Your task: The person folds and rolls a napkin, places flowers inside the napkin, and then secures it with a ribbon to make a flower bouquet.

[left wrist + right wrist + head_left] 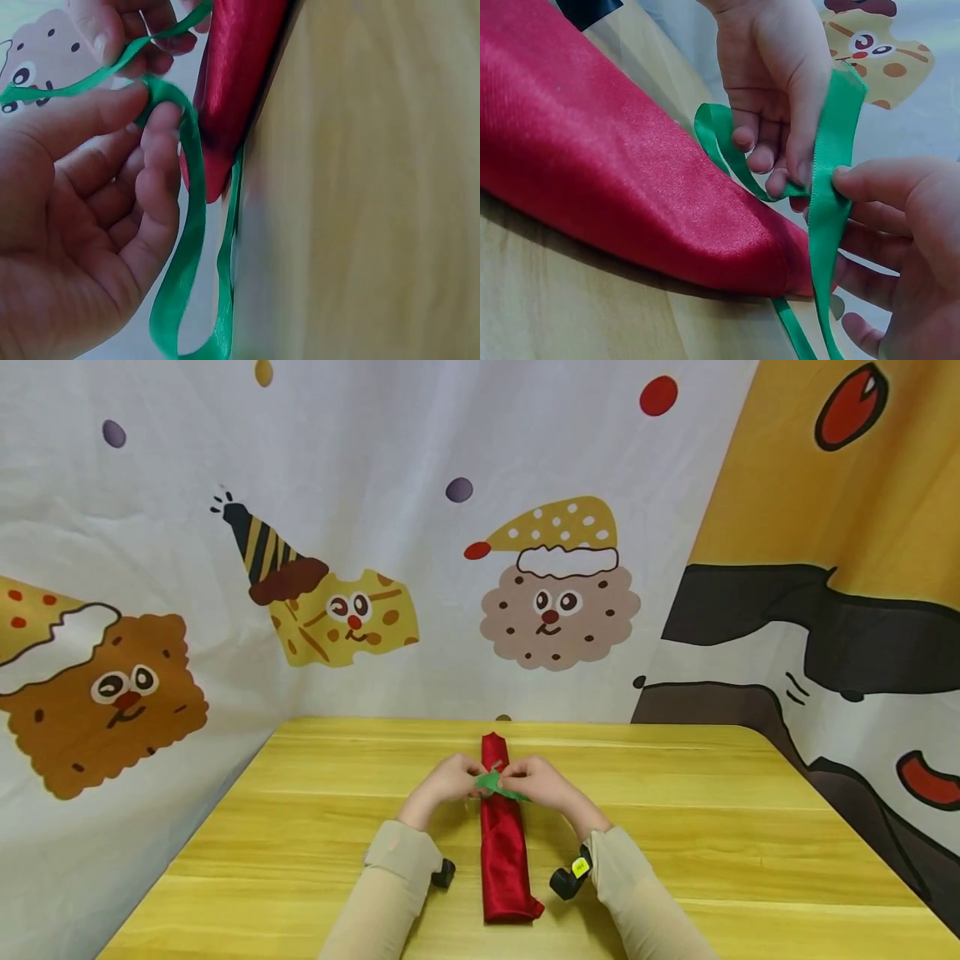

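A long roll of shiny red cloth [504,860] lies lengthwise on the table, with a green ribbon [489,782] at its upper part. My left hand [453,778] pinches the ribbon between thumb and forefinger, just left of the roll. In the left wrist view a loop of green ribbon [180,285] hangs below those fingers and runs back to the underside of the cloth. From the right, my right hand [538,783] pinches another stretch of the ribbon, close to the left fingertips. One ribbon end [847,79] sticks up above the right thumb in the right wrist view.
The wooden table [712,827] extends to both sides of the roll. Behind it hangs a white curtain [420,435] printed with cartoon biscuits and cheese. A black wrist camera [570,881] sits by the right sleeve, another [443,873] by the left.
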A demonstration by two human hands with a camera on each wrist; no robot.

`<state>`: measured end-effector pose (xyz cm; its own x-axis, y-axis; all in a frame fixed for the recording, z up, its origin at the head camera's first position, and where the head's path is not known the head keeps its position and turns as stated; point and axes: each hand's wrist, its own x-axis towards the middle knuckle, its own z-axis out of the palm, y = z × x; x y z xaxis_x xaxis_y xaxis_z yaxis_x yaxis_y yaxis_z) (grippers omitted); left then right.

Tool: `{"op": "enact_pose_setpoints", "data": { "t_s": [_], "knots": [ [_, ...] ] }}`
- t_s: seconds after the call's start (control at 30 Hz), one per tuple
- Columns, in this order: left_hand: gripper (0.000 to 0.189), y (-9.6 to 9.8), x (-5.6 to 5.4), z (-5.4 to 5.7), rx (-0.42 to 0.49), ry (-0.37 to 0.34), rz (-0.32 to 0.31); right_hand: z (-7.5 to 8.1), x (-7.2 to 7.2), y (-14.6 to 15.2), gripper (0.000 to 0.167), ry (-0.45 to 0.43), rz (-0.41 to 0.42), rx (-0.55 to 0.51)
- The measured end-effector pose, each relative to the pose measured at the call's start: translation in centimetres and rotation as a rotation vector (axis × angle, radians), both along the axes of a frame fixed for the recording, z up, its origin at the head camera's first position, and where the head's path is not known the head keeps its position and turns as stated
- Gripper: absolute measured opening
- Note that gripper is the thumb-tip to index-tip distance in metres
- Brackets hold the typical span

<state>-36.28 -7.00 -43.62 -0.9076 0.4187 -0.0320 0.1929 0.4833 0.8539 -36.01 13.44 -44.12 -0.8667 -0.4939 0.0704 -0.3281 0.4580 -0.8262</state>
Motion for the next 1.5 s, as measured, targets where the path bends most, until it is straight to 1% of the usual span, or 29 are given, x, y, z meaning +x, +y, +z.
{"op": "enact_pose_setpoints", "data": {
  "t_s": [0.17, 0.23, 0.3, 0.47, 0.5, 0.53, 0.7, 0.8, 0.9, 1.03, 1.1, 1.17, 1.23, 1.3, 1.4, 1.5],
  "knots": [
    [0.008, -0.2, -0.1, 0.0, 0.029, -0.02, -0.02, -0.2, 0.0, 0.0, 0.019, -0.017, -0.038, 0.0],
    [0.009, -0.2, -0.1, -0.1, 0.025, -0.018, -0.018, -0.2, 0.0, 0.0, 0.019, -0.014, -0.035, -0.01],
    [0.011, -0.2, -0.1, -0.1, 0.021, -0.013, -0.013, 0.6, 0.5, -0.1, 0.019, -0.021, -0.023, -0.016],
    [0.013, -0.2, 0.0, 0.1, 0.012, 0.002, -0.017, 0.6, 0.5, -0.3, 0.017, -0.011, 0.011, -0.021],
    [0.013, -0.1, 0.0, 0.1, 0.01, 0.004, -0.021, 0.3, 0.3, -0.2, 0.017, -0.005, 0.015, -0.019],
    [0.012, -0.1, 0.0, 0.1, 0.01, 0.005, -0.025, -0.1, 0.0, -0.2, 0.017, 0.0, 0.014, -0.02],
    [0.011, -0.1, 0.0, 0.0, 0.01, 0.003, -0.028, 0.0, 0.2, -0.2, 0.016, -0.005, 0.001, -0.011],
    [0.011, -0.2, 0.0, 0.2, 0.017, -0.017, -0.026, 0.0, 0.1, -0.1, 0.017, -0.003, -0.014, -0.014],
    [0.018, -0.6, 0.0, 0.4, 0.024, -0.032, -0.011, -0.1, 0.0, 0.0, 0.017, -0.001, -0.039, -0.025],
    [0.023, -1.3, -0.2, 0.6, 0.029, -0.034, 0.029, -0.1, -0.1, 0.0, 0.017, 0.009, -0.074, -0.032],
    [0.032, -1.6, -0.3, 0.7, 0.051, -0.04, 0.046, -0.1, -0.1, -0.1, 0.017, 0.017, -0.086, -0.031],
    [0.045, -1.8, -0.3, 0.8, 0.081, -0.052, 0.051, -0.1, -0.1, -0.1, 0.017, 0.019, -0.098, -0.036],
    [0.051, -1.9, -0.3, 1.0, 0.097, -0.056, 0.042, -0.2, -0.1, -0.1, 0.017, 0.023, -0.106, -0.044],
    [0.051, -1.9, -0.2, 1.2, 0.086, -0.054, 0.026, -0.3, -0.1, -0.1, 0.017, 0.027, -0.113, -0.048],
    [0.044, -1.9, 0.0, 1.6, 0.057, -0.044, -0.007, -0.4, -0.2, -0.1, 0.016, 0.029, -0.119, -0.051],
    [0.034, -1.7, 0.2, 1.8, 0.052, -0.032, -0.038, -0.5, -0.2, 0.0, 0.016, 0.024, -0.122, -0.052]
  ]
}}
